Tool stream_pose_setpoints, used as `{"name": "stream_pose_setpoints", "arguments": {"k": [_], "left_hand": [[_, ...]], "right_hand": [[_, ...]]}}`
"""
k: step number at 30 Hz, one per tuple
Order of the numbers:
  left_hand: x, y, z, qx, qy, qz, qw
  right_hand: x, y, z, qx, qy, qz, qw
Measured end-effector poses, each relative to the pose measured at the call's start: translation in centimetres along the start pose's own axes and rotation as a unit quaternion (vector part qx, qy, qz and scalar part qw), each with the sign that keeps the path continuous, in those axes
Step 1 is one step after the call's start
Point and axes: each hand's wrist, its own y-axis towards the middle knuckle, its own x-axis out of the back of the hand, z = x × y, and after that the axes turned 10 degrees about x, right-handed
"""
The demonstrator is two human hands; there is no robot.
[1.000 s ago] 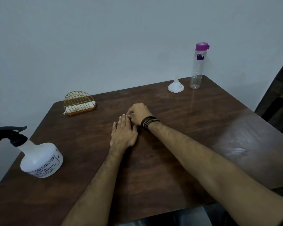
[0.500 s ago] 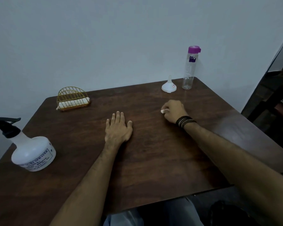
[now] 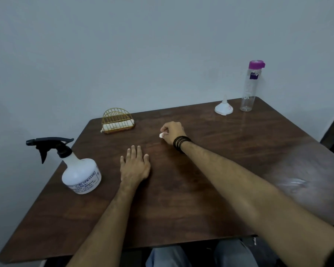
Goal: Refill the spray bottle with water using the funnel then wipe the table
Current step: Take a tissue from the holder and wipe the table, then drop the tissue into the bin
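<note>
Half a second back my right hand (image 3: 173, 132) sat further right on the table (image 3: 181, 199), nearer the funnel; now it has swept back toward the middle, and a second ago it was right against my left hand. I read that back-and-forth as wiping strokes, so I judge the refill is behind us and the wipe is under way.

Going left to right, I count one spray bottle (image 3: 79, 170) standing upright near the left edge, trigger head screwed on. One gold wire holder (image 3: 117, 121) with white napkins sits at the back left. My left hand (image 3: 135, 166) lies flat on the wood, fingers straight and together, holding nothing. My right hand has its fingers curled round one small white wad of tissue (image 3: 161, 134), pressed to the tabletop. One white funnel (image 3: 223, 107) rests mouth-down at the back right, just beside one clear water bottle (image 3: 249, 89) with a purple cap, closed and apparently near empty.

Two hands, one of everything else.
</note>
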Motion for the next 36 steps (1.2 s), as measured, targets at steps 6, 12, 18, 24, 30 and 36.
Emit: {"name": "stream_pose_setpoints", "arguments": {"k": [6,12,18,24,30,36], "left_hand": [[0.0,0.7,0.0,-0.007,0.005,-0.005,1.0],[0.3,-0.3,-0.8,0.01,-0.002,0.005,1.0],[0.2,-1.9,-2.8,0.021,-0.006,0.033,0.999],[-0.1,-4.3,-5.1,-0.066,-0.018,0.046,0.997],[-0.9,-7.2,-9.6,-0.133,-0.018,0.061,0.989],[-2.3,-12.6,-17.2,-0.223,-0.018,0.064,0.973]], "right_hand": [[-1.8,-1.3,0.9,0.113,-0.079,0.128,0.982],[3.1,-5.6,0.0,0.102,0.062,0.27,0.956],[5.9,-10.2,-2.3,-0.141,0.557,0.093,0.813],[8.2,-12.9,-1.7,-0.148,0.658,-0.051,0.737],[11.3,-15.5,-2.8,-0.129,0.62,-0.105,0.766],[16.4,-21.6,-6.1,-0.107,0.536,-0.094,0.832]]}}
